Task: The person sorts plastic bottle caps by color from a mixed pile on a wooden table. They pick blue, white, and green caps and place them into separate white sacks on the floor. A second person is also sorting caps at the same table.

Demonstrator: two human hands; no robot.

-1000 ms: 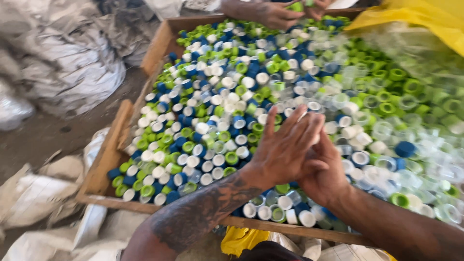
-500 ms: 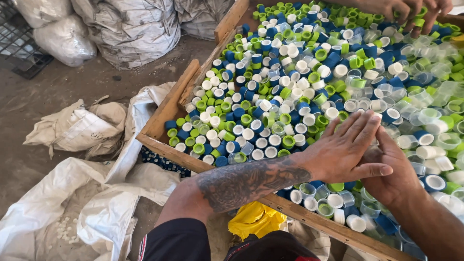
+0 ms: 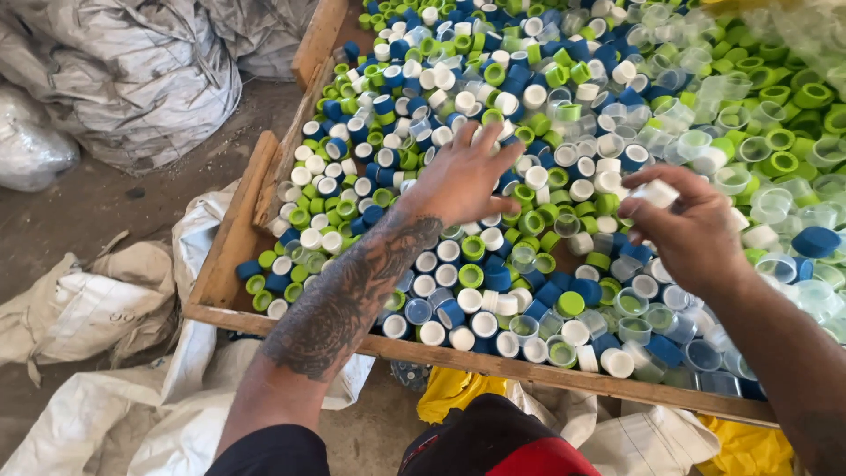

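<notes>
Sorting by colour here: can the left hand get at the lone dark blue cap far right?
Probably not easily: the left hand lies spread mid-tray, and the right hand sits between it and the blue cap.

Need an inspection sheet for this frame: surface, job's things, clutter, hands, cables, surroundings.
Surface: shallow wooden tray with raised plank edges, filled almost edge to edge.
Job's things: loose plastic bottle caps in blue, white, green and clear, mixed; clear and green ones crowd the right side.
Clutter: yellow bag showing under the tray's near edge.
Hands: left hand spread flat, fingers splayed, low over the caps; right hand pinches a white cap at its fingertips.
Cables: nothing seen.
Surroundings: dirt floor on the left; stuffed grey-white sacks behind; flattened white sacks beside and under the tray.
</notes>
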